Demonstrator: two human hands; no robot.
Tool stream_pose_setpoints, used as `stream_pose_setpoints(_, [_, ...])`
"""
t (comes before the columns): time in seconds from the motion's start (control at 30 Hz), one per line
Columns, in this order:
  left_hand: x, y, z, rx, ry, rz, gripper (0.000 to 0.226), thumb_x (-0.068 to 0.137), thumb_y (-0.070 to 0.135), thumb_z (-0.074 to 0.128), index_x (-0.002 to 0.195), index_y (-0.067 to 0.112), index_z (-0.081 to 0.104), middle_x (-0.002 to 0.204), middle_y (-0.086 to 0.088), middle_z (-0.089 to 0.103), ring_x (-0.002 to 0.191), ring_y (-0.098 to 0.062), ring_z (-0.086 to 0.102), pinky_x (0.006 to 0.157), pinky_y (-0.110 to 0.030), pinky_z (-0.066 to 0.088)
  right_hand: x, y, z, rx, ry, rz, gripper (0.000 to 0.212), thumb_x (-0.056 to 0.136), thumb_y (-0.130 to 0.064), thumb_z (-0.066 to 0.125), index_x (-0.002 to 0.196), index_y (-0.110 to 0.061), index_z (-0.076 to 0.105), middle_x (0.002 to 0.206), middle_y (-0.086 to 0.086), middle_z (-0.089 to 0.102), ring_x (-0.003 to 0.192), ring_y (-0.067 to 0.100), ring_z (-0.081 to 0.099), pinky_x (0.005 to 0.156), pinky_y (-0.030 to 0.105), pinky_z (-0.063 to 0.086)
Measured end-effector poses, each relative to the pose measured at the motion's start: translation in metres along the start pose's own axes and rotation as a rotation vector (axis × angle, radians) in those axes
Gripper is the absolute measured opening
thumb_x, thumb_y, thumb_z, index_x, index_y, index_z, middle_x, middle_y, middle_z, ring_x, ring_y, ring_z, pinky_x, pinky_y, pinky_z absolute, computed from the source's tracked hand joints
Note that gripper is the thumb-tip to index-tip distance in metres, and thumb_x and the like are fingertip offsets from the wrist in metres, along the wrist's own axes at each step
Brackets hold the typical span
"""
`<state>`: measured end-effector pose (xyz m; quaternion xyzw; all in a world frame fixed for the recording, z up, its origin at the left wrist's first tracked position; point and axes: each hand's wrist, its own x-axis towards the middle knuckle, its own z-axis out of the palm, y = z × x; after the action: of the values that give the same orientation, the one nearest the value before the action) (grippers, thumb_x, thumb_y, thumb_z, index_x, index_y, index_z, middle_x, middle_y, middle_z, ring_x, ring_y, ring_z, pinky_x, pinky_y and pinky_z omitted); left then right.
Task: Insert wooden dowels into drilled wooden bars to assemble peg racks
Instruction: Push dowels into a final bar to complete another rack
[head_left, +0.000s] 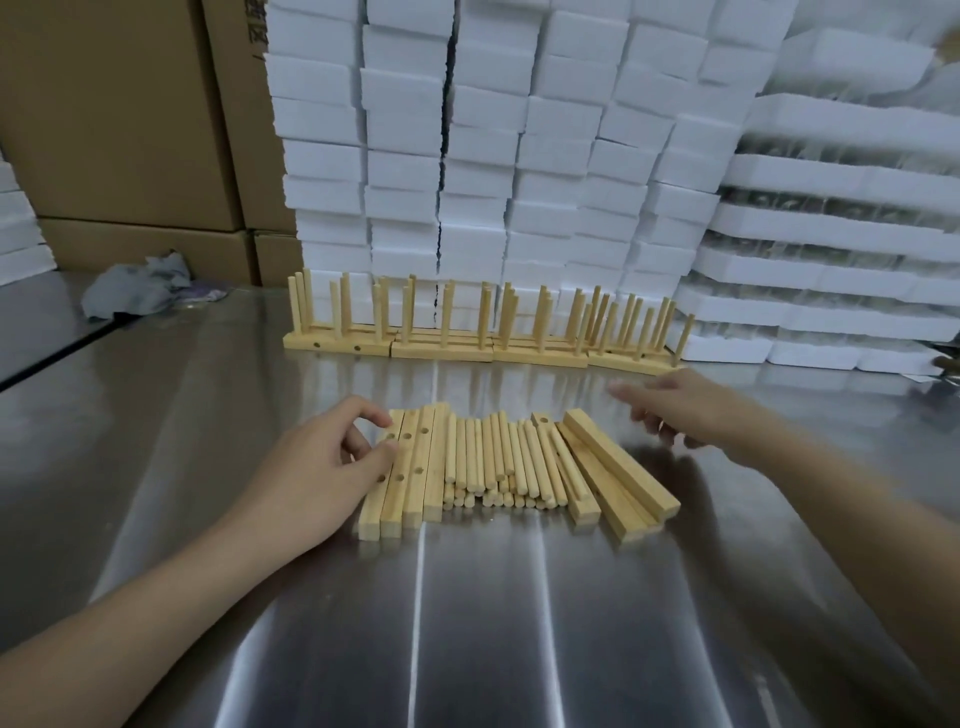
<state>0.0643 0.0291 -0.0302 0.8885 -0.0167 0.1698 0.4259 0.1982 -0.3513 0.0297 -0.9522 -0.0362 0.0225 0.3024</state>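
We find no text that we can read. The tall brown cardboard box (244, 104) at the far left bears black printed characters, cut off and too blurred to make out.

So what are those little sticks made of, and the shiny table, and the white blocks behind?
The sticks look like pale bare wood: faint grain, no paint. The table looks like brushed metal, probably steel: it reflects light in streaks. The white blocks seem to be foam, with rough crumbly edges, though that's a guess.
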Motion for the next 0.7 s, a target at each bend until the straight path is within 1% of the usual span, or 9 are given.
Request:
stream_pose_setpoints(0.07, [-0.002,0.0,0.0,-0.03,0.009,0.001,0.01,0.097,0.047,0.069,0.105,0.05,0.063,0.079,0.012,0.07,0.071,-0.006,0.064,0.07,-0.035,0.049,-0.03,-0.017,0.008,-0.147,-0.129,-0.064,0.075,0.076,-0.094,0.054,0.088,-0.024,0.074,0.076,-0.005,0.074,0.067,0.011,0.07,0.065,0.029,0.051])
stream_pose_setpoints(0.13, [-0.004,0.002,-0.001,-0.048,0.016,-0.005,0.01,0.098,0.042,0.07,0.105,0.047,0.064,0.082,0.012,0.072,0.075,-0.006,0.065,0.07,-0.033,0.049,-0.046,-0.024,0.011,-0.235,-0.152,-0.077,0.065,0.077,-0.089,0.062,0.087,-0.026,0.073,0.083,-0.006,0.074,0.077,0.011,0.07,0.071,0.031,0.051])
stream_pose_setpoints(0.2, [-0.007,0.006,-0.002,-0.062,0.026,-0.016,0.009,0.099,0.037,0.071,0.105,0.042,0.067,0.085,0.013,0.072,0.077,-0.005,0.066,0.069,-0.03,0.048,-0.057,-0.029,0.011,-0.294,-0.095,-0.073,0.044,0.088,-0.069,0.069,0.088,-0.025,0.072,0.089,-0.005,0.071,0.084,0.013,0.067,0.074,0.031,0.051])
stream_pose_setpoints(0.27, [-0.011,0.009,-0.004,-0.081,0.031,-0.022,0.008,0.099,0.033,0.071,0.103,0.039,0.069,0.085,0.012,0.072,0.078,-0.006,0.067,0.069,-0.029,0.048,-0.071,-0.038,0.007,-0.312,0.022,-0.115,0.034,0.095,-0.054,0.067,0.086,-0.022,0.072,0.086,-0.003,0.07,0.083,0.015,0.065,0.075,0.033,0.053])
stream_pose_setpoints(0.37, [-0.015,0.013,-0.006,-0.08,0.041,-0.02,0.008,0.099,0.03,0.07,0.099,0.038,0.072,0.084,0.007,0.072,0.077,-0.005,0.067,0.071,-0.029,0.05,-0.102,-0.057,-0.003,-0.091,0.165,-0.3,0.045,0.097,-0.054,0.056,0.082,-0.014,0.071,0.072,-0.004,0.065,0.067,0.013,0.06,0.063,0.03,0.044])
stream_pose_setpoints(0.43, [-0.018,0.015,-0.007,-0.067,0.038,-0.022,0.008,0.1,0.03,0.069,0.099,0.037,0.072,0.085,0.006,0.072,0.079,-0.003,0.067,0.072,-0.028,0.05,-0.13,-0.071,0.0,0.112,0.023,-0.398,0.049,0.101,-0.057,0.046,0.092,-0.016,0.071,0.073,0.001,0.065,0.06,0.016,0.059,0.06,0.03,0.045])
stream_pose_setpoints(0.5, [-0.021,0.016,-0.008,-0.065,0.041,-0.02,0.009,0.1,0.029,0.069,0.099,0.037,0.072,0.085,0.009,0.072,0.08,-0.002,0.067,0.071,-0.027,0.049,-0.157,-0.078,0.017,0.186,-0.142,-0.484,0.039,0.11,-0.05,0.041,0.105,-0.023,0.069,0.078,0.001,0.069,0.062,0.01,0.064,0.057,0.027,0.049])
stream_pose_setpoints(0.6, [-0.026,0.017,-0.008,-0.066,0.071,-0.018,0.012,0.099,0.027,0.068,0.097,0.038,0.072,0.084,0.016,0.07,0.079,-0.001,0.065,0.07,-0.027,0.049,-0.177,-0.078,0.051,0.041,-0.198,-0.603,0.024,0.112,-0.042,0.04,0.118,-0.038,0.062,0.087,-0.006,0.068,0.076,0.007,0.063,0.069,0.022,0.05])
stream_pose_setpoints(0.7, [-0.029,0.02,-0.007,-0.048,0.086,-0.019,0.014,0.098,0.026,0.068,0.096,0.039,0.071,0.084,0.017,0.068,0.077,-0.001,0.065,0.069,-0.028,0.05,-0.181,-0.072,0.071,-0.207,-0.192,-0.685,0.025,0.11,-0.047,0.037,0.118,-0.041,0.061,0.101,-0.019,0.062,0.096,0.003,0.058,0.081,0.02,0.044])
